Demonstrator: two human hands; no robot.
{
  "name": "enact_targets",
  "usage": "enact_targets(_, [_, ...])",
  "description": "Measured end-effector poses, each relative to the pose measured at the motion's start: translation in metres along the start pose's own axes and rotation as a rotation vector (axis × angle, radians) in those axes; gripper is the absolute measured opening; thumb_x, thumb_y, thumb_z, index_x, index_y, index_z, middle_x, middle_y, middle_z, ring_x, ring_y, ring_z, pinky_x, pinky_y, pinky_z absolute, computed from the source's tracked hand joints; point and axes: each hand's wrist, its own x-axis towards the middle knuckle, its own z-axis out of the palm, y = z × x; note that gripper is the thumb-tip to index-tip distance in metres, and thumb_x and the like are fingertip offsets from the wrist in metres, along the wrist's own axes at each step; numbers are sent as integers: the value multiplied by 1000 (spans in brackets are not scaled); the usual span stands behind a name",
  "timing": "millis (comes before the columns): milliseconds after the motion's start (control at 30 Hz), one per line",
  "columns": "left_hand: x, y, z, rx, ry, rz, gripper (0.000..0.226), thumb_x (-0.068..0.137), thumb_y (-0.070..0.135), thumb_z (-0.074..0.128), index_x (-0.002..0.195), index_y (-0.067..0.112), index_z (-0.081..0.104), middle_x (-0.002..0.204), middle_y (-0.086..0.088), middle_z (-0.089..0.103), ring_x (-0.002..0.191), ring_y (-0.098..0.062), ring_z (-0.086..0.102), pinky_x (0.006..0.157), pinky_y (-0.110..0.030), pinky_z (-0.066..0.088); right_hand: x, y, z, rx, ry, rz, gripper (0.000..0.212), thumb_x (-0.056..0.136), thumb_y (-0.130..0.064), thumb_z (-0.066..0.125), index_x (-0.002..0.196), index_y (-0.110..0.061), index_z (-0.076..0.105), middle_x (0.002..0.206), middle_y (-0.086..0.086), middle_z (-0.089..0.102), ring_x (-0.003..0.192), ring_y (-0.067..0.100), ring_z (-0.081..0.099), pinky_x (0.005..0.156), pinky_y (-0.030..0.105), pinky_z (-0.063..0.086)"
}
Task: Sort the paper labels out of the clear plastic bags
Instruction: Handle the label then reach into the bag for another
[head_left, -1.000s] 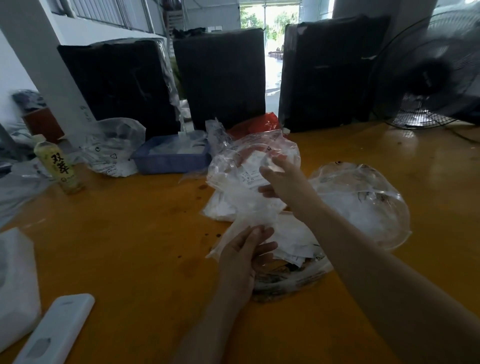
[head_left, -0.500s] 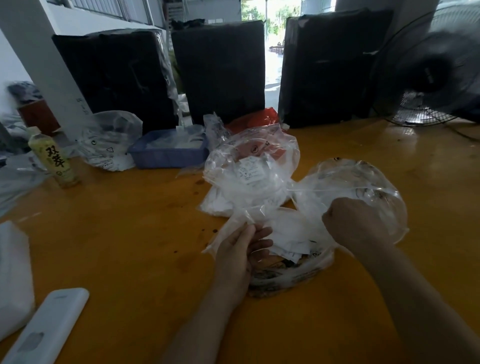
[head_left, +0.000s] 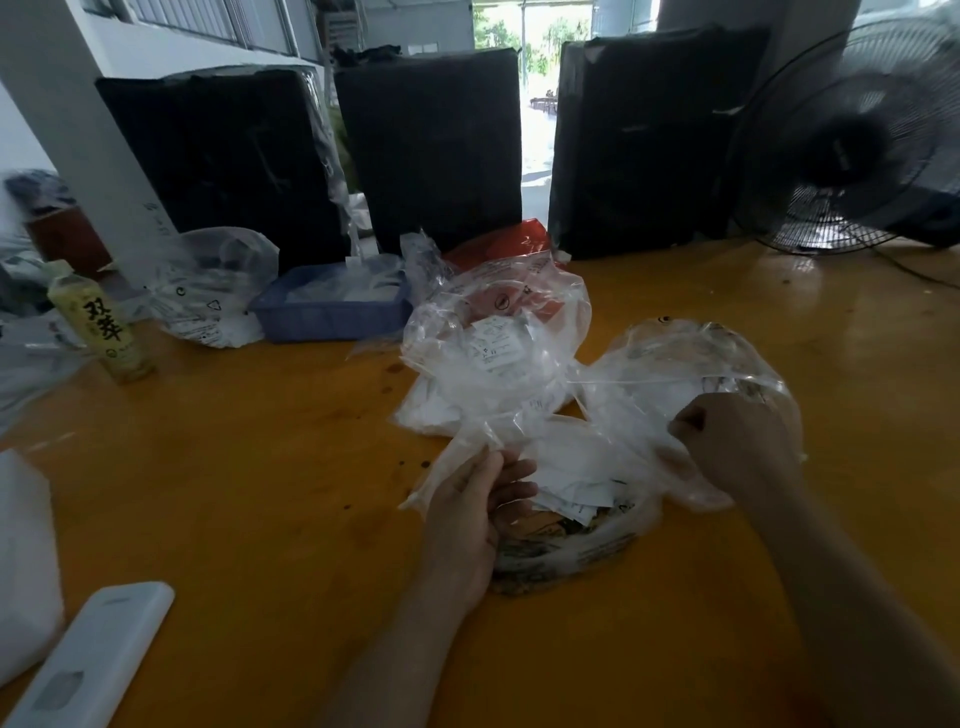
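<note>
While left hand (head_left: 470, 512) pinches clear bag (head_left: 519, 431), right hand (head_left: 737, 441) grips it; bag stretched left-right.

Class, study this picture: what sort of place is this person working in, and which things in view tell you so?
Probably a warehouse or packing workshop: three big black-wrapped bundles stand along a large orange worktable, a standing fan runs at the right, and a wide doorway opens outdoors.

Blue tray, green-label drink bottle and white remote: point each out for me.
blue tray (head_left: 332, 318): head view, on its front wall.
drink bottle (head_left: 101, 325): head view, on its printed label.
white remote (head_left: 85, 660): head view, on the middle of its top face.
</note>
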Motion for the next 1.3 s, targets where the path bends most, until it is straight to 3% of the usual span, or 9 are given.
enact_targets(233, [2,-2,0,22,-23,12,26,107,18,55,110,2,75,104,-19,80,79,-21,76,63,-26,61,-11,-5,-15,352,6,-4,13,96,-35,69,87,-31,79,64,-25,64,61,0,58,60,17,35])
enact_targets(333, [1,-2,1,148,-72,43,34,104,36,57,115,9,75,111,-14,80,89,-23,77,68,-27,60,-33,-33,-23,600,-118,-134,12,94,-36,70,83,-40,72,78,-27,68,79,-11,60,64,16,40])
enact_targets(467, [-4,-3,3,361,-212,98,54,98,71,52,124,29,75,123,-2,78,110,-24,75,88,-39,61,-57,-70,-9,435,-140,-519,8,95,-34,70,102,-35,73,97,-19,56,76,-4,55,65,11,41])
enact_targets(567, [-5,-2,-1,408,-248,143,50,97,66,61,130,30,73,128,-1,76,119,-24,72,99,-52,59,-61,-80,6,349,-209,-658,29,94,-32,72,122,-35,70,108,-12,49,90,-8,47,72,8,38])
enact_targets(767, [0,-1,-4,124,-105,49,44,87,30,79,126,9,73,119,-10,78,105,-24,77,80,-30,63,-58,-78,10,495,-245,-420,61,86,-50,74,138,-48,42,117,-23,46,92,-3,53,72,13,48])
enact_targets(933, [1,-1,-3,109,-109,56,29,86,25,74,111,13,81,118,-8,79,99,-18,77,78,-25,61,-54,-76,6,522,-325,-386,7,96,-41,68,97,-34,68,84,-25,66,77,-5,61,64,15,46])
enact_targets(1100, [-1,1,-3,138,-108,54,29,80,33,82,107,22,83,117,-10,79,100,-21,77,77,-29,62,-50,-79,2,520,-321,-381,18,99,-40,63,84,-31,67,61,-17,59,53,-3,55,50,11,41])
enact_targets(1233, [-5,2,-1,239,-127,66,43,80,45,83,117,22,80,119,-9,78,112,-26,75,90,-44,63,-49,-84,3,491,-355,-466,17,100,-35,64,88,-28,74,70,-19,62,68,-9,59,60,8,43])
enact_targets(1300, [-7,3,1,236,-107,73,31,81,43,81,107,25,84,115,-6,80,109,-22,76,81,-36,64,-46,-83,7,454,-356,-452,23,103,-35,60,89,-24,75,69,-15,63,67,-4,60,58,10,44])
